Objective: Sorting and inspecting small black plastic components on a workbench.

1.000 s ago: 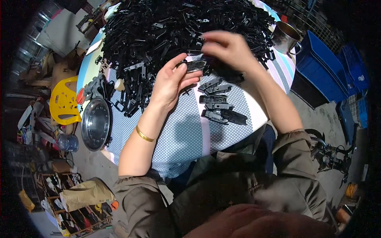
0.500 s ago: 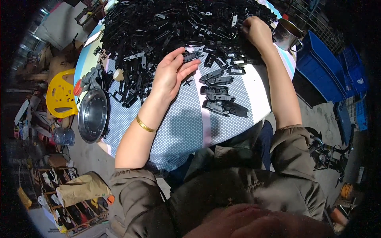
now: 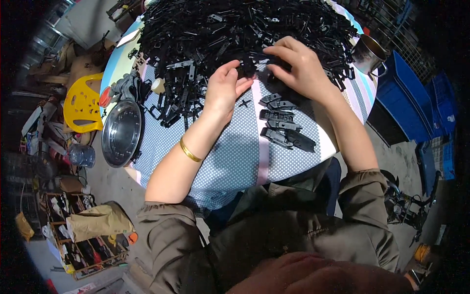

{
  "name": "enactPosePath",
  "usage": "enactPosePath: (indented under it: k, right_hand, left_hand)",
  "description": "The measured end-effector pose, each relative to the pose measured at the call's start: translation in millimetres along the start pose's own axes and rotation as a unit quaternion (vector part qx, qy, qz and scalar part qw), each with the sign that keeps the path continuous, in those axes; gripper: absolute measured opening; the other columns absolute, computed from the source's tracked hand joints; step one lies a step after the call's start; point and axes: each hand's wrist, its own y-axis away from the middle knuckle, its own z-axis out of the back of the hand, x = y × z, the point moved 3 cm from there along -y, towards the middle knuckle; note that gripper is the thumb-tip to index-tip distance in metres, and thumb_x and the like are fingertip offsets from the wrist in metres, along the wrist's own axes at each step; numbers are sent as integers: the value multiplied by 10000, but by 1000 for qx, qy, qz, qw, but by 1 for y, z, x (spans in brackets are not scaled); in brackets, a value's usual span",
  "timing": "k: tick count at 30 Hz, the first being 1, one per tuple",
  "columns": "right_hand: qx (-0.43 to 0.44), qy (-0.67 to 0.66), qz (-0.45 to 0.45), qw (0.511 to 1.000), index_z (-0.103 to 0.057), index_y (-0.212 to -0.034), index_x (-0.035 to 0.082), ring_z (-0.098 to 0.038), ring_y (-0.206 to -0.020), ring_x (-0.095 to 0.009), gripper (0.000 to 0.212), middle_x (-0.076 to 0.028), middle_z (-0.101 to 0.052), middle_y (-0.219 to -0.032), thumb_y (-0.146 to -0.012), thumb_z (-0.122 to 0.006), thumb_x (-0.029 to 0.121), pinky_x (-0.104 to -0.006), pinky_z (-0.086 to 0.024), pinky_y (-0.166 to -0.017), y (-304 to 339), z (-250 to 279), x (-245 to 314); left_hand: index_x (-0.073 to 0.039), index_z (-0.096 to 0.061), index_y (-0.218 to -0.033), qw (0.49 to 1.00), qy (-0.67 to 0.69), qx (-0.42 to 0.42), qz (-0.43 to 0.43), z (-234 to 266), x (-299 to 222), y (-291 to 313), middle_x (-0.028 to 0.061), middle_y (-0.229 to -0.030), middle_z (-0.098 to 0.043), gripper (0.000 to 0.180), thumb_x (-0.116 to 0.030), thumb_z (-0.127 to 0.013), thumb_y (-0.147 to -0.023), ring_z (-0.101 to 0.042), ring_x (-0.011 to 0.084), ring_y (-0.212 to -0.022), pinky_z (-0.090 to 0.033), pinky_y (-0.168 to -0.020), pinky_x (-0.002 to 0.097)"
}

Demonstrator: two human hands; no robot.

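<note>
The left hand (image 3: pixel 221 94) is hanging over the near side of a big heap of black parts (image 3: pixel 215 36). Its thumb and first finger are sitting close together; a dark shape is showing near the tips, but I cannot tell if they are pinching it. The right hand (image 3: pixel 306 71) is facing it with its fingers curved and spread apart, and nothing is showing between them. A short row of black parts (image 3: pixel 281 125) is lying on the surface (image 3: pixel 227 169), just below the right hand. Parts in the heap are crossing over each other, so pulling one could be dragging others along. The right arm is passing close by the row, so a low swing could be bumping it. A tiny black cross (image 3: pixel 245 103) is lying near the left wrist and could be getting brushed away. A shiny bowl (image 3: pixel 120 137) is sitting at the left edge, and a metal cup (image 3: pixel 367 55) is standing at the right, where a wide reach could be knocking it.
</note>
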Motion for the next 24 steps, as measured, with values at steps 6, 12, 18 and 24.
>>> enactPosePath:
  k: [6,12,18,24]
  right_hand:
    - [-54,0,71,996,-596,-999,44,-570,-817,-248,309,-116,-562,-921,-701,-667,85,-306,-472,-686,-4,10,17]
    - [-46,-42,59,996,-584,-996,32,-566,-820,-258,327,-116,-567,-920,-684,-673,76,-309,-474,-676,-1,-4,20]
    - [-43,-11,74,996,-582,-980,41,-554,-767,-250,353,-97,-562,-881,-642,-685,55,-308,-473,-636,0,-6,25]
    - [-42,28,97,994,-590,-971,62,-546,-749,-237,383,-76,-563,-860,-605,-701,70,-309,-469,-611,1,-9,29]
  left_hand:
    - [13,-461,-1164,883,-371,-80,-276,-3,-25,15,160,-923,-614,302,-76,-416,-879,-615,203,-796,-481,-697,297]
    - [38,-408,-1214,909,-312,-6,-277,-6,-27,16,103,-997,-566,323,-104,-344,-931,-592,140,-853,-482,-742,228]
    - [49,-379,-1221,991,-71,56,-99,-6,-17,11,118,-999,-554,335,-126,-325,-941,-587,154,-880,-511,-781,262]
    - [45,-405,-1212,985,-135,46,-101,-5,-13,8,95,-945,-578,334,-94,-426,-908,-587,118,-812,-514,-749,240]
